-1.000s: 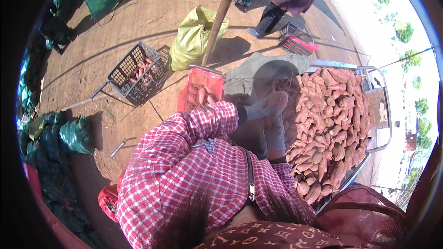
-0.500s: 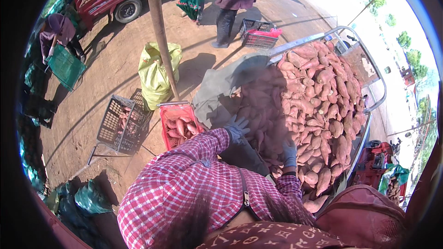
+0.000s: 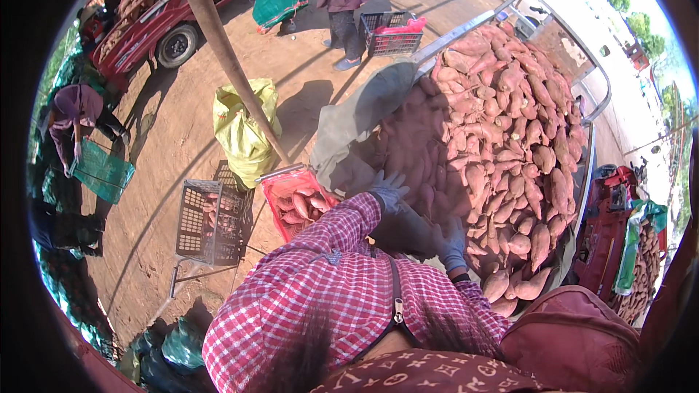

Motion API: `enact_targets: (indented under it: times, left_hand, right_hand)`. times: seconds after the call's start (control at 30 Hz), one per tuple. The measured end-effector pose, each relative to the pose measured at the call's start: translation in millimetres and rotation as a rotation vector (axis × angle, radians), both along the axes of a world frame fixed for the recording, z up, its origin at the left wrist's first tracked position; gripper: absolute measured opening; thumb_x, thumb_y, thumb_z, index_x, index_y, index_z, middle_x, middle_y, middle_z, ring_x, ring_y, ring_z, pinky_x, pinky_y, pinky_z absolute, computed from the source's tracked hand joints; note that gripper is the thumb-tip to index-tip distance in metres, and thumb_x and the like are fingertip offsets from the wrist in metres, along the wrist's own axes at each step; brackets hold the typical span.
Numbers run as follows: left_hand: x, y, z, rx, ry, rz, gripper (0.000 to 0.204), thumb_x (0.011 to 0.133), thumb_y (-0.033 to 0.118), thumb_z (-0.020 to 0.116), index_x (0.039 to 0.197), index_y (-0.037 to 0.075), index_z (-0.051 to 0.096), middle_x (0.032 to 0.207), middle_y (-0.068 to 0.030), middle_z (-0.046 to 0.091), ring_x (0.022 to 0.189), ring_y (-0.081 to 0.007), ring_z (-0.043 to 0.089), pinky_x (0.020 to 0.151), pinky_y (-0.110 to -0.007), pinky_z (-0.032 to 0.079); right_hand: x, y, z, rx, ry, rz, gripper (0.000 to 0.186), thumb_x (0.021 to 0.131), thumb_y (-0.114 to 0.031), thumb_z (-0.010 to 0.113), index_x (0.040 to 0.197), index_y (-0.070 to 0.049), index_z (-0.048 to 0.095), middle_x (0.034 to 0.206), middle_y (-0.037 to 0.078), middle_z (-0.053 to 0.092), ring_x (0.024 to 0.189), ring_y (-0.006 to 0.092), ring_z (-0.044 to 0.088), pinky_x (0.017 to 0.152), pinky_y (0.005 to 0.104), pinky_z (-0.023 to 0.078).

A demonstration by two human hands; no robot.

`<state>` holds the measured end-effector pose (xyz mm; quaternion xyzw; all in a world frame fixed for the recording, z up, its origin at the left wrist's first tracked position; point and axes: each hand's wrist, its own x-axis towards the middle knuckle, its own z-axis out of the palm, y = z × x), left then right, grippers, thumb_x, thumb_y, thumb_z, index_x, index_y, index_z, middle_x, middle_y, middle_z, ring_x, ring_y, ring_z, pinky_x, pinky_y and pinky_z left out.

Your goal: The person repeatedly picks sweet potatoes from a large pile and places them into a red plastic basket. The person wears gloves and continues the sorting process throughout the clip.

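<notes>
A large heap of sweet potatoes (image 3: pixel 510 153) fills the truck bed in front of me to the right. My left hand (image 3: pixel 391 191), in a blue-grey glove, is at the heap's near left edge with its fingers apart and nothing held. It is over the grey-green cloth (image 3: pixel 364 113) that drapes the bed's side. My right hand (image 3: pixel 452 249), gloved alike, is at the near edge of the heap, in shade, fingers stretched toward the sweet potatoes. No sweet potato shows in its grasp. To the left of my left hand is a red crate (image 3: pixel 268 195) partly filled with sweet potatoes.
A wooden pole (image 3: pixel 218 40) slants down to the red crate. Beyond stand a yellow-green sack (image 3: pixel 247 135) and a black crate (image 3: pixel 193 222) on a cart. Co-workers handle green net bags (image 3: pixel 105 171) by a red truck (image 3: pixel 145 36). A metal rail (image 3: pixel 604 80) frames the bed.
The whole view has shifted, bringing more of the red truck into sight. My right hand has drawn slightly back toward me, its fingers more visible. My left hand stays near the cloth, fingers spread.
</notes>
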<state>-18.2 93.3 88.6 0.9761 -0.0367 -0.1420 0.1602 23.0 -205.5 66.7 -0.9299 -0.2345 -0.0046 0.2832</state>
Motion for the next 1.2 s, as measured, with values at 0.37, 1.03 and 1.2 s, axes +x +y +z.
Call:
enact_targets:
  times: [0.37, 1.03, 1.2]
  left_hand:
    - [10, 4, -27, 0.210, -0.035, -0.042, 0.077, 0.087, 0.057, 0.066, 0.157, 0.031, 0.047, 0.173, -0.0085, 0.028, 0.160, -0.0349, 0.022, 0.124, -0.068, 0.018]
    - [32, 21, -60, 0.282, -0.049, -0.091, 0.070, 0.090, 0.063, 0.062, 0.150, 0.028, 0.054, 0.160, -0.0077, 0.045, 0.150, -0.0309, 0.038, 0.116, -0.061, 0.032]
    - [51, 12, -43, 0.074, 0.025, 0.092, 0.078, 0.091, 0.065, 0.062, 0.148, 0.012, 0.057, 0.151, -0.0156, 0.057, 0.138, -0.0352, 0.053, 0.115, -0.050, 0.040]
  right_hand:
    - [-28, 4, 9, 0.001, 0.020, -0.170, 0.059, 0.092, -0.046, 0.065, 0.137, -0.007, 0.062, 0.137, 0.021, 0.060, 0.129, 0.0409, 0.057, 0.109, 0.0500, 0.046]
    - [-25, -245, 126, -0.254, -0.395, -0.629, 0.061, 0.083, -0.048, 0.077, 0.132, -0.014, 0.062, 0.136, 0.018, 0.059, 0.127, 0.0416, 0.058, 0.103, 0.0532, 0.049]
    - [-54, -310, 95, -0.145, -0.063, -0.727, 0.080, 0.087, -0.061, 0.071, 0.149, -0.014, 0.053, 0.137, 0.028, 0.057, 0.116, 0.0495, 0.065, 0.096, 0.0546, 0.054]
